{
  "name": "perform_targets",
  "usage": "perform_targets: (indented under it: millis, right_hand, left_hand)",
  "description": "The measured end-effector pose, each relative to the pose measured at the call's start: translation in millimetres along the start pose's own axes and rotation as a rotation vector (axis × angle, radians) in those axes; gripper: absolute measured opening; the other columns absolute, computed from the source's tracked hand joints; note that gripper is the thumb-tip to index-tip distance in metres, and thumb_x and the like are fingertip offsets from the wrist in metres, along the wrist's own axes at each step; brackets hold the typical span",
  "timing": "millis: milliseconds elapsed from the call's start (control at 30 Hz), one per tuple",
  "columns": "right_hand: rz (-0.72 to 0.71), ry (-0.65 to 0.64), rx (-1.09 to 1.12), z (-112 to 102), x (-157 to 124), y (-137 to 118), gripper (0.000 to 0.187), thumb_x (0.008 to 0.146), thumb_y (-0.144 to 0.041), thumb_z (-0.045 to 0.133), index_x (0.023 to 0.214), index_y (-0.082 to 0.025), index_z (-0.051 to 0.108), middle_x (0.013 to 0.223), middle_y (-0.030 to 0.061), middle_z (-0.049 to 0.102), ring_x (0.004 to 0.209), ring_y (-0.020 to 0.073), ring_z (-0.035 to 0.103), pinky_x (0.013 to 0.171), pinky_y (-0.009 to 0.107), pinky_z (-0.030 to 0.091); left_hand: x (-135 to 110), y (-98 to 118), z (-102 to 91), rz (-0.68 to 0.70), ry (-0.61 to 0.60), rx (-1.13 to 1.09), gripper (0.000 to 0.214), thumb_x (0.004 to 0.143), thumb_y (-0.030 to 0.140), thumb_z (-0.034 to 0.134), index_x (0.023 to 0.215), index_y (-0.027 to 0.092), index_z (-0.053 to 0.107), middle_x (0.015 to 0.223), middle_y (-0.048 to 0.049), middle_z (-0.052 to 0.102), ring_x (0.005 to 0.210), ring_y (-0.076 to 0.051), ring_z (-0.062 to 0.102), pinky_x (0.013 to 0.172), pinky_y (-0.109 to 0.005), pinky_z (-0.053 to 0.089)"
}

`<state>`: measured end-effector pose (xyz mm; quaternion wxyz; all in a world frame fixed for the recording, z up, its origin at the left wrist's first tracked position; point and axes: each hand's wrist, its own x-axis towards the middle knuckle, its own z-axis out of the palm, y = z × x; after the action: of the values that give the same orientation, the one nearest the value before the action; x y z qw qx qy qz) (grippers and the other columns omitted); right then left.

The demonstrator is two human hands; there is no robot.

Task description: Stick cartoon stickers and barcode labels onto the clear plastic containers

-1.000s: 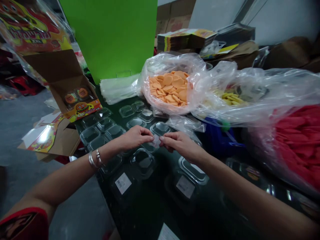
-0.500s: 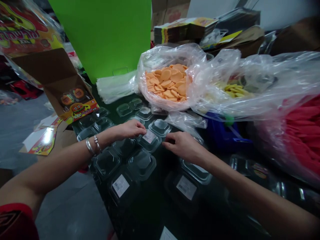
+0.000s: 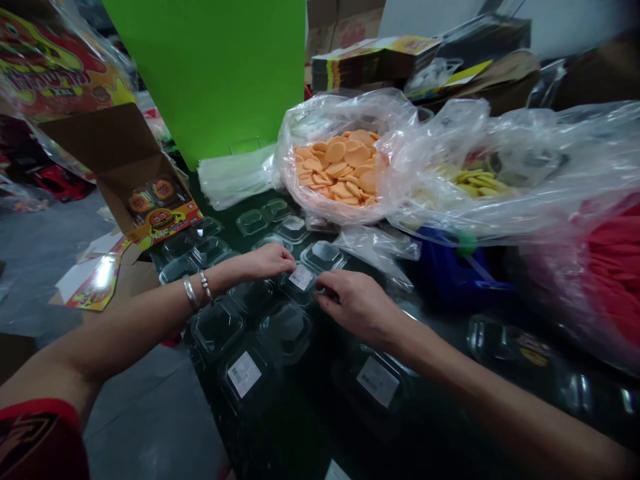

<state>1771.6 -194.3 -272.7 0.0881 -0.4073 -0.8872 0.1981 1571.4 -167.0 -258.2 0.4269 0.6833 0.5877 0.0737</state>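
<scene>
Both my hands meet at one small clear plastic container [image 3: 299, 285] on the dark table, among several like it. A white label [image 3: 301, 277] lies on its lid. My left hand [image 3: 265, 261], bracelets on the wrist, has its fingertips pressed on the label's left edge. My right hand [image 3: 353, 303] grips the container's right side with curled fingers. Two nearer containers also carry white labels [image 3: 244, 374] [image 3: 378, 381]. Unlabelled containers [image 3: 216, 325] sit beside my left forearm.
Clear bags behind hold orange discs [image 3: 342, 172], yellow pieces [image 3: 475, 181] and red pieces [image 3: 610, 267]. A green board [image 3: 215, 73] stands at the back. An open cardboard box with burger print [image 3: 145, 193] sits left. The table's edge drops to the floor at left.
A second ago both hands held the label up between fingertips. It now lies on the container lid, with my left fingers pressing it and my right hand lowered onto the container.
</scene>
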Motion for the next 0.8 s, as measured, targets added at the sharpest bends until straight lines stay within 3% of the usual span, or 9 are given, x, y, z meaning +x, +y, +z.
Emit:
perform_targets:
  millis: [133,300,367,467,500,600,700,800]
  right_hand:
    - [-0.153,0.103,-0.175,15.2,9.2,-3.4,0.025,0.088,-0.018,0.049,0.108,-0.016,0.063,0.11,0.0111,0.06,0.097,0.0232,0.053,0.073,0.031,0.043]
    - [-0.224,0.022,-0.298,22.4,15.2,-4.9,0.021,0.089,-0.016,0.047,0.098,-0.014,0.066,0.103,0.0111,0.064,0.095,0.0247,0.053,0.079,0.035,0.045]
    - [-0.235,0.035,-0.325,21.6,13.6,-6.2,0.02,0.089,-0.016,0.048,0.095,-0.014,0.066,0.103,0.0118,0.064,0.094,0.0255,0.054,0.076,0.036,0.045]
    - [-0.244,0.07,-0.34,22.2,13.9,-8.0,0.018,0.087,-0.015,0.049,0.092,-0.014,0.066,0.103,0.0126,0.064,0.093,0.027,0.056,0.073,0.036,0.044]
    - [-0.24,0.077,-0.34,22.8,15.6,-8.6,0.018,0.087,-0.014,0.049,0.093,-0.013,0.066,0.103,0.0131,0.064,0.093,0.0276,0.056,0.072,0.037,0.043]
    - [-0.198,0.054,-0.321,20.3,19.4,-13.7,0.02,0.088,-0.015,0.047,0.096,-0.011,0.065,0.1,0.0141,0.065,0.093,0.0281,0.058,0.075,0.038,0.042]
    - [-0.168,0.049,-0.268,4.9,0.3,-24.3,0.022,0.089,-0.017,0.047,0.104,-0.011,0.062,0.105,0.0134,0.063,0.098,0.0274,0.057,0.083,0.041,0.041]
    - [-0.171,0.098,-0.128,-14.6,-58.2,-39.1,0.021,0.089,-0.021,0.05,0.106,-0.014,0.06,0.111,0.0116,0.06,0.101,0.0251,0.056,0.086,0.04,0.042]
  left_hand:
    - [4.6,-1.5,-0.4,0.059,-0.019,0.04,0.019,0.072,0.02,0.05,0.058,0.012,0.059,0.049,0.0047,0.039,0.048,-0.008,0.031,0.046,-0.023,0.024]
    - [1.4,3.5,-5.5,0.013,-0.027,0.031,0.024,0.076,0.026,0.051,0.058,0.012,0.058,0.048,0.0035,0.044,0.044,-0.009,0.038,0.045,-0.022,0.028]
    - [-4.5,5.7,-6.2,0.003,0.117,0.042,0.021,0.079,0.026,0.051,0.071,0.012,0.063,0.057,0.0009,0.054,0.047,-0.01,0.045,0.048,-0.023,0.035]
    - [-11.4,1.3,2.5,0.16,0.417,0.187,0.017,0.08,0.018,0.05,0.086,0.013,0.065,0.076,-0.0028,0.064,0.064,-0.012,0.055,0.063,-0.025,0.043]
    - [-11.5,-2.8,7.7,0.245,0.427,0.268,0.017,0.08,0.015,0.049,0.087,0.014,0.065,0.08,-0.0035,0.065,0.07,-0.013,0.056,0.068,-0.026,0.044]
    - [-5.9,-18.4,21.4,0.417,0.273,0.528,0.018,0.081,0.013,0.049,0.088,0.013,0.065,0.088,-0.0068,0.064,0.081,-0.017,0.056,0.077,-0.029,0.045]
    - [-4.5,-23.0,25.9,0.436,0.248,0.69,0.019,0.082,0.014,0.049,0.094,0.012,0.064,0.092,-0.0092,0.06,0.087,-0.019,0.055,0.081,-0.032,0.045]
    - [-31.4,-5.8,33.9,0.525,0.353,0.673,0.02,0.084,0.016,0.047,0.094,0.013,0.063,0.093,-0.0092,0.059,0.09,-0.021,0.054,0.082,-0.035,0.045]
